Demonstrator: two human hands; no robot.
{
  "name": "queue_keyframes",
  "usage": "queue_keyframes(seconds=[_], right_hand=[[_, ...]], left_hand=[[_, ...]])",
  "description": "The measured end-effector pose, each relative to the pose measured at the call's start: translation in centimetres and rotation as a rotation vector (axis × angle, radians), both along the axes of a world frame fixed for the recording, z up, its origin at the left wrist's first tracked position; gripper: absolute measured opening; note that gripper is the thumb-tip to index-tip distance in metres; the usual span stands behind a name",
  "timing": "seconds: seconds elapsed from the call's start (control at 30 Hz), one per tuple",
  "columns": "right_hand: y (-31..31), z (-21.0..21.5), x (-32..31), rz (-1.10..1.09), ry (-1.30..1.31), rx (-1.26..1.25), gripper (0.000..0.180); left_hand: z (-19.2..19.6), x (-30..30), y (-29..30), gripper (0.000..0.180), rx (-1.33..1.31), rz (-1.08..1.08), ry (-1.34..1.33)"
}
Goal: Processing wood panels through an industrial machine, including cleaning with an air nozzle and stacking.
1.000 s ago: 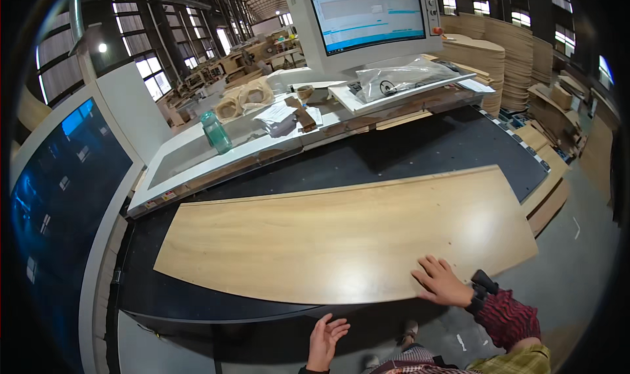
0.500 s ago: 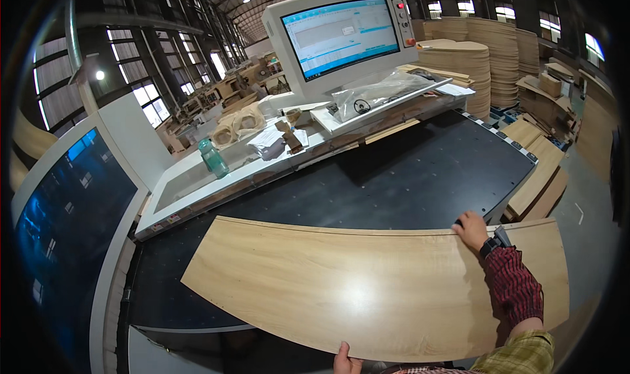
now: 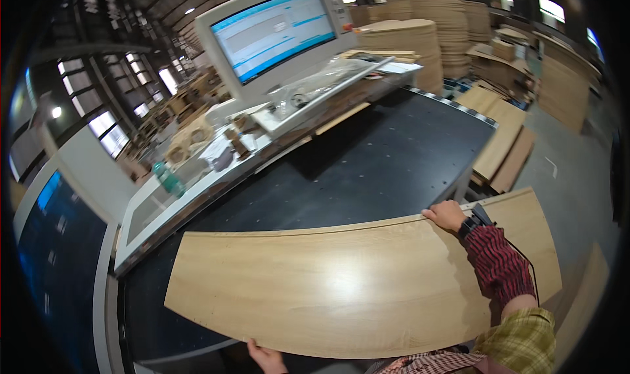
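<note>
A long, light wood-grain panel [image 3: 308,269] reaches across the front, over part of a dark machine bed [image 3: 387,151]. My right hand [image 3: 446,215] grips its far edge, right of the middle, with the fingers curled over that edge. On the near edge, toward the left, my left hand [image 3: 266,359] holds the panel with the thumb showing at the rim and the other fingers partly hidden below. A dark watch [image 3: 470,225] sits on my right wrist, and a thin dark cord runs along the right sleeve.
Beyond the bed a control monitor [image 3: 275,36] rises above a white ledge [image 3: 144,226]. On that ledge stand a green bottle [image 3: 168,179] and papers. Cut wooden boards [image 3: 489,128] lie at the bed's right end, with tall curved stacks [image 3: 410,49] behind. A dark glossy panel [image 3: 59,269] stands left.
My view has turned, shifting the background left. The wooden panel has swung, its right end now farther away and its left end nearer. My left hand has moved left along the near edge.
</note>
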State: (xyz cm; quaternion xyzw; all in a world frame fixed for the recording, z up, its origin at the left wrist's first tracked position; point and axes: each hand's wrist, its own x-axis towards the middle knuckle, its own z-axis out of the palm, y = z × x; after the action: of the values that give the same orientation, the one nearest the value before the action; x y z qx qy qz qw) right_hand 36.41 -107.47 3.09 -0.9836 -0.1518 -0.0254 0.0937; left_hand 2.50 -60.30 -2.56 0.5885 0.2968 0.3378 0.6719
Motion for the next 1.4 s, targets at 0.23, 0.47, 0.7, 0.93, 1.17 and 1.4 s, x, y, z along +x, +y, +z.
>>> queue_keyframes(seconds=[0.23,0.47,0.7,0.93,1.17,1.4], right_hand=[[-2.2,-2.3,-7.0,-0.165,0.115,0.129,0.051],[-7.1,-1.6,-17.7,-0.332,-0.006,0.12,0.054],[-14.6,5.5,-27.5,-0.494,-0.265,0.037,0.048],[-23.1,14.1,-43.9,-0.814,-0.483,0.003,0.043],[-30.1,15.7,-57.2,-1.041,-0.596,-0.259,0.022],[-29.1,12.4,-81.4,-1.627,-0.73,-0.067,0.03]], left_hand=[[0.8,-1.2,2.4,0.056,0.006,-0.178,-0.053],[1.2,-2.2,1.8,0.05,0.041,-0.315,-0.078],[-3.2,4.1,1.4,0.05,-0.396,-0.507,-0.258],[-2.6,12.1,-13.5,0.063,-0.28,-0.975,-0.301],[7.3,12.0,-33.0,0.068,-0.712,-1.158,-0.113],[9.3,4.0,-50.6,0.048,-0.783,-1.261,0.329]])
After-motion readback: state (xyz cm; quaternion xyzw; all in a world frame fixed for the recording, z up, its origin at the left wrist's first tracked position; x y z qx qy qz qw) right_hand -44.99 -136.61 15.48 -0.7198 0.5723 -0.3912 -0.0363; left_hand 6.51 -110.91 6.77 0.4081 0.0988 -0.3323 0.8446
